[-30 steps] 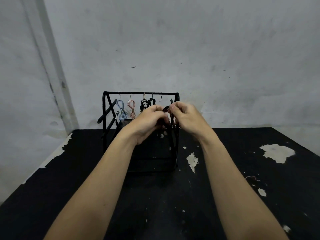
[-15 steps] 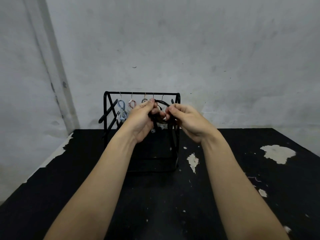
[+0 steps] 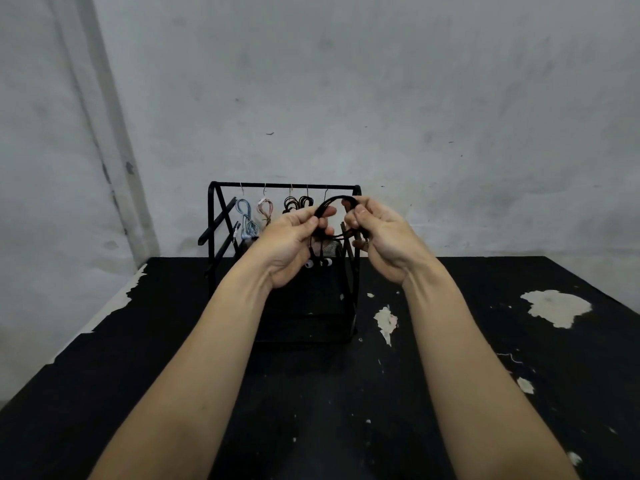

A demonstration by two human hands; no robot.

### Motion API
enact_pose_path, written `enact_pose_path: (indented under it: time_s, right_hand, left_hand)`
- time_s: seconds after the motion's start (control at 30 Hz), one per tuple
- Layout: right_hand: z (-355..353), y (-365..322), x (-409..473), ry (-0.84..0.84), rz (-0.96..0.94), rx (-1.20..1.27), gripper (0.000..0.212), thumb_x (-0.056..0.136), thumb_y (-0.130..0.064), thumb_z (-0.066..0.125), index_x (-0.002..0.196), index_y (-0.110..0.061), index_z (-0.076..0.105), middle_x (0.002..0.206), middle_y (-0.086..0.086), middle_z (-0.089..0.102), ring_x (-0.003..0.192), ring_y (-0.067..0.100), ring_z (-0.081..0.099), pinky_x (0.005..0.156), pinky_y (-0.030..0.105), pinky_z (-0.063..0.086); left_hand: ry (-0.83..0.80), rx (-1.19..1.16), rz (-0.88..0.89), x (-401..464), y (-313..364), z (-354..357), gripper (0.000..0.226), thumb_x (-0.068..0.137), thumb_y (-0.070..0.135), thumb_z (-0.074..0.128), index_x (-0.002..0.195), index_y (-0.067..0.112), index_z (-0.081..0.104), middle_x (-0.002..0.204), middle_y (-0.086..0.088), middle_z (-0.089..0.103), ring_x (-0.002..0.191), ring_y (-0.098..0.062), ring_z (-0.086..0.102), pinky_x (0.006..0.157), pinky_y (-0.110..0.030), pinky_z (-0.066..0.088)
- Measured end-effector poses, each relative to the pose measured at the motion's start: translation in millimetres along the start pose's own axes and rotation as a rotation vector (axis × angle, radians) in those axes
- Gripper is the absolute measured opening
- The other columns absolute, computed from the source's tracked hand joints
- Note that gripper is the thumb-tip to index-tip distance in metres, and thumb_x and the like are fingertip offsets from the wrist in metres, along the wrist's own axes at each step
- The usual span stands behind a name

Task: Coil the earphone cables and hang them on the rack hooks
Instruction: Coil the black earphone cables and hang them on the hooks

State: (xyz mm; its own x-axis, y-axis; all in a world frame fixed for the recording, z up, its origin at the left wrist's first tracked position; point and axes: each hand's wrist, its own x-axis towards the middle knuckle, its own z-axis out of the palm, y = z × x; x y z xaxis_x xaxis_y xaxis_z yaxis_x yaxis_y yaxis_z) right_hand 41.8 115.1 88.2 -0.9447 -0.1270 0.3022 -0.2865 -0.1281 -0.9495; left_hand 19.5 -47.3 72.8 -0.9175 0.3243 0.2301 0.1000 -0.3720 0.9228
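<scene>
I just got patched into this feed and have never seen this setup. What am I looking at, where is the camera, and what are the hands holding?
No machine here: a person's two bare hands, filmed by one camera worn on their head, looking forward and down. The left hand and right hand together hold a black earphone cable in a loop, each with a pinching grip; its earbuds dangle below. Behind them a black wire rack stands on a black table with chipped paint. Blue, pink and black coils hang from its hooks; one hook looks free.
</scene>
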Motion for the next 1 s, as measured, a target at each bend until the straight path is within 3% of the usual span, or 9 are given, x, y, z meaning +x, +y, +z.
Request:
enact_pose_path:
  time_s: [0.23, 0.4, 0.43, 0.53, 0.6, 0.7, 0.83, 0.93, 1.0]
  right_hand:
    - [5, 3, 0, 0.002, -0.041, -0.215, 0.017, 0.106, -0.002, 0.038, 0.118, 0.002, 0.048, 0.082, 0.007, 0.060, 0.068, -0.001, 0.065, 0.066, 0.009, 0.047]
    - [2, 10, 7, 0.178, -0.023, -0.195, 0.006, 0.103, -0.010, 0.049, 0.106, -0.012, 0.054, 0.079, -0.002, 0.073, 0.084, 0.007, 0.068, 0.085, 0.024, 0.049]
    - [1, 11, 8, 0.218, -0.023, -0.185, 0.006, 0.103, -0.011, 0.051, 0.103, -0.016, 0.055, 0.078, -0.003, 0.074, 0.085, 0.007, 0.068, 0.084, 0.024, 0.047]
    - [1, 12, 8, 0.298, -0.027, -0.139, 0.004, 0.103, -0.012, 0.052, 0.104, -0.015, 0.054, 0.078, -0.005, 0.075, 0.081, 0.001, 0.069, 0.075, 0.020, 0.043]
    - [4, 14, 8, 0.298, -0.042, -0.137, 0.003, 0.102, -0.011, 0.053, 0.102, -0.014, 0.052, 0.080, -0.003, 0.077, 0.085, 0.005, 0.071, 0.083, 0.025, 0.048]
    - [7, 16, 6, 0.259, -0.094, -0.156, 0.004, 0.101, -0.010, 0.055, 0.102, -0.012, 0.052, 0.085, 0.000, 0.078, 0.092, 0.012, 0.074, 0.096, 0.035, 0.052]
    - [11, 16, 5, 0.212, -0.188, -0.279, 0.006, 0.095, -0.008, 0.064, 0.095, -0.012, 0.059, 0.092, 0.005, 0.077, 0.092, 0.014, 0.074, 0.093, 0.035, 0.056]
    - [11, 19, 6, 0.177, -0.224, -0.408, 0.007, 0.089, -0.009, 0.072, 0.089, -0.014, 0.068, 0.089, 0.004, 0.075, 0.087, 0.017, 0.073, 0.089, 0.041, 0.058]
    - [11, 22, 7, 0.141, -0.214, -0.435, 0.010, 0.087, -0.007, 0.073, 0.087, -0.017, 0.070, 0.084, 0.005, 0.076, 0.078, 0.017, 0.072, 0.084, 0.042, 0.059]
  left_hand:
    - [0.211, 0.115, -0.010, 8, -14, -1, 0.025, 0.101, -0.001, 0.044, 0.096, 0.009, 0.066, 0.080, -0.004, 0.061, 0.074, -0.013, 0.061, 0.077, -0.035, 0.054]
    - [0.240, 0.109, -0.013, 6, -15, -2, 0.021, 0.100, 0.000, 0.047, 0.102, 0.006, 0.067, 0.090, -0.008, 0.066, 0.085, -0.017, 0.065, 0.082, -0.036, 0.057]
    - [0.234, 0.097, -0.013, 5, -14, -2, 0.019, 0.100, 0.000, 0.049, 0.106, 0.006, 0.066, 0.092, -0.009, 0.068, 0.084, -0.018, 0.066, 0.079, -0.035, 0.058]
    - [0.303, 0.042, 0.001, 0, -11, 1, 0.017, 0.094, 0.006, 0.062, 0.109, 0.012, 0.056, 0.083, -0.008, 0.073, 0.064, -0.019, 0.069, 0.051, -0.031, 0.053]
    - [0.371, 0.039, 0.036, 0, -11, 2, 0.017, 0.090, 0.008, 0.068, 0.102, 0.010, 0.056, 0.080, -0.010, 0.074, 0.059, -0.018, 0.068, 0.042, -0.023, 0.046]
    - [0.403, 0.058, 0.064, 2, -16, 4, 0.014, 0.085, 0.010, 0.074, 0.096, 0.007, 0.066, 0.085, -0.016, 0.075, 0.068, -0.024, 0.069, 0.049, -0.028, 0.049]
    - [0.438, 0.060, 0.056, 3, -19, 8, 0.011, 0.082, 0.008, 0.077, 0.090, 0.006, 0.071, 0.085, -0.018, 0.074, 0.064, -0.022, 0.067, 0.055, -0.032, 0.055]
    - [0.446, 0.035, 0.078, 3, -17, 10, 0.008, 0.085, 0.003, 0.073, 0.092, 0.005, 0.072, 0.081, -0.013, 0.073, 0.065, -0.017, 0.069, 0.050, -0.024, 0.052]
    - [0.434, 0.028, 0.077, 4, -16, 11, 0.008, 0.089, 0.002, 0.067, 0.095, 0.006, 0.071, 0.080, -0.008, 0.073, 0.063, -0.013, 0.069, 0.055, -0.024, 0.053]
